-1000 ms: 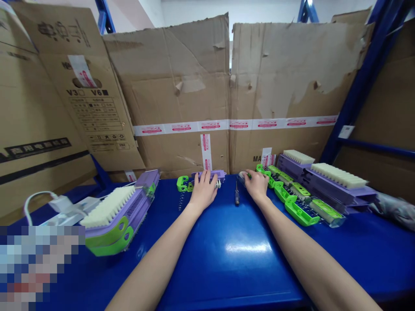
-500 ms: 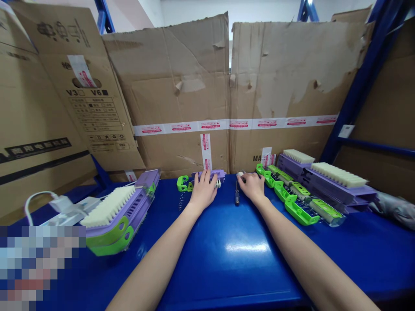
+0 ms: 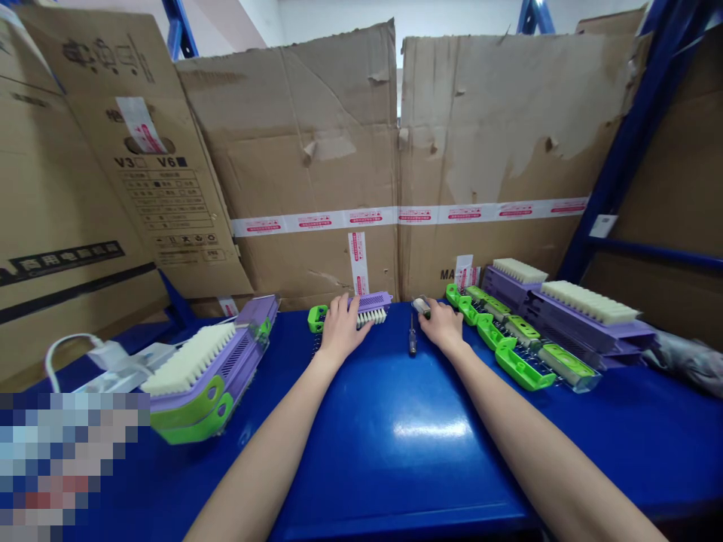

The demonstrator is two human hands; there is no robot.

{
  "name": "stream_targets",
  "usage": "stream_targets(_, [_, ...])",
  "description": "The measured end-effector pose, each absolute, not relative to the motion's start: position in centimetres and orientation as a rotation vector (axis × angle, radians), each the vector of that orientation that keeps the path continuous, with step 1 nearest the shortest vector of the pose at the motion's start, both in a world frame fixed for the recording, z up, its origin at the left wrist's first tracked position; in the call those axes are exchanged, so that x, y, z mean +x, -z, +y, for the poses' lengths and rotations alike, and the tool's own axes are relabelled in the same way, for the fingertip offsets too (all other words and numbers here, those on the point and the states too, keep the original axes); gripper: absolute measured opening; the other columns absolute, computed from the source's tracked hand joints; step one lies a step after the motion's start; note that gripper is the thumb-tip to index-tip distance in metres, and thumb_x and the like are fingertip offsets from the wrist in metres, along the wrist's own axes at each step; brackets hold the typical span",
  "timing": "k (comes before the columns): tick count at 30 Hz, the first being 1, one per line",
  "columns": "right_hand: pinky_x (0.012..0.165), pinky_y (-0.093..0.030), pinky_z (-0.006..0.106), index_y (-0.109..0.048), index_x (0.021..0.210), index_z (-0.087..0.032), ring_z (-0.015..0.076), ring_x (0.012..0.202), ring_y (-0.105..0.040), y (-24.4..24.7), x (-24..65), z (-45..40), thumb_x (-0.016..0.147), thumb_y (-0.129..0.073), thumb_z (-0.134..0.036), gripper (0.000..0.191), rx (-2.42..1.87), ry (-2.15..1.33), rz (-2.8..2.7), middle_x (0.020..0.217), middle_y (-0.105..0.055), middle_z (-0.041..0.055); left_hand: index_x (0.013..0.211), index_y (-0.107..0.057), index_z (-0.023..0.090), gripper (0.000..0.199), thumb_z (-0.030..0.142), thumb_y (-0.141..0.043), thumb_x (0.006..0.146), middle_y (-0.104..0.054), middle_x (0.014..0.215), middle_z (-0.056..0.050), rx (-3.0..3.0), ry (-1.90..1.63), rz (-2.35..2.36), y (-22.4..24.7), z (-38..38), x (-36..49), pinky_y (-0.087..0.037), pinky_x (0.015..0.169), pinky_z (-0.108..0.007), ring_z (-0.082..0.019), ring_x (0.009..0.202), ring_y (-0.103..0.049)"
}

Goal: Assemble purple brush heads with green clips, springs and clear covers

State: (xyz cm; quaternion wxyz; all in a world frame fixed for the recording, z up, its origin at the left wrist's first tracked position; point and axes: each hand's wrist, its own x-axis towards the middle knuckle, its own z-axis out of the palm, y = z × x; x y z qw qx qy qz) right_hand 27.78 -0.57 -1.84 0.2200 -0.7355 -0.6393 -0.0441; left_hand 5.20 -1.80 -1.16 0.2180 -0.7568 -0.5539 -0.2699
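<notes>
My left hand (image 3: 342, 331) rests with its fingers apart at the left end of a purple slotted part (image 3: 373, 301) with a cream comb-like strip (image 3: 373, 317) along its front. A bright green piece (image 3: 317, 318) and a spring (image 3: 316, 345) lie just left of that hand. My right hand (image 3: 441, 324) is closed around the near end of a small clear and white part (image 3: 421, 306). Between the hands, a screwdriver (image 3: 412, 342) lies on the blue table (image 3: 407, 467), its handle toward me.
Stacked purple and green assemblies with cream blocks (image 3: 192, 361) stand at left, beside a white plug (image 3: 113, 357). On the right are green pieces (image 3: 523, 366), clear-cased parts (image 3: 568, 366) and purple housings (image 3: 593, 331). Cardboard (image 3: 305, 165) stands behind.
My left hand has shifted left along the purple part, uncovering more of its comb-like strip. My right hand has moved slightly right, and more of the clear and white part shows.
</notes>
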Motion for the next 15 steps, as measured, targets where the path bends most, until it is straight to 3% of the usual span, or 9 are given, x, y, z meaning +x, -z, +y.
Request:
stream_targets(7, [0.084,-0.039,0.040,-0.049,0.128,-0.019,0.0280,0.108,-0.054,1.86,27.93,-0.55,0.086,-0.046,-0.033,0.044,-2.030,0.098,-1.762,0.117,-0.061,0.0124,0.127,-0.051,0.021,0.052,0.042,-0.059,0.080,-0.055,0.125,-0.011,-2.165,0.902,-1.502,1.24,-2.36,5.51,-0.038,0.094,-0.044,-0.028,0.113,-0.046])
stream_targets(15, [0.084,-0.039,0.040,-0.049,0.127,-0.020,0.0280,0.108,-0.055,1.89,28.00,-0.47,0.086,-0.046,-0.034,0.044,-2.030,0.078,-1.755,0.117,-0.061,0.0121,0.126,-0.048,0.024,0.056,0.030,-0.066,0.073,-0.048,0.127,-0.010,-2.291,1.092,-1.495,2.01,-1.50,5.21,-0.044,0.094,-0.040,-0.026,0.118,-0.047])
